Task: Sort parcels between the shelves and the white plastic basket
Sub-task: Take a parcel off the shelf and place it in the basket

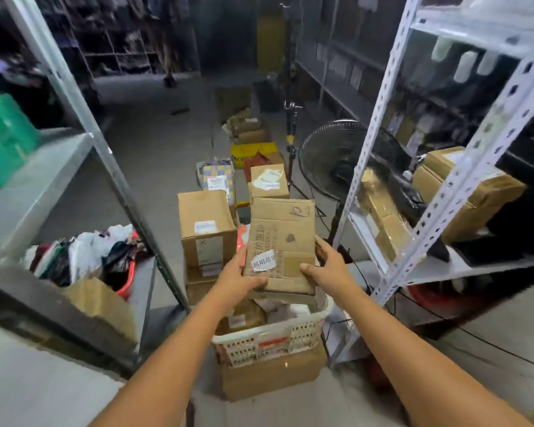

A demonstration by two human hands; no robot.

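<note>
Fingers (256, 282) of left hand (235, 276) and right hand (330, 266) grip one parcel (282, 238) above one basket (304, 332).

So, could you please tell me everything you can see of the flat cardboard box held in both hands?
The flat cardboard box is brown corrugated card, worn and creased, with printed characters, a heart mark and a white label near its lower left. It is held tilted above the white plastic basket, the left hand gripping its left edge and the right hand its right edge.
</note>
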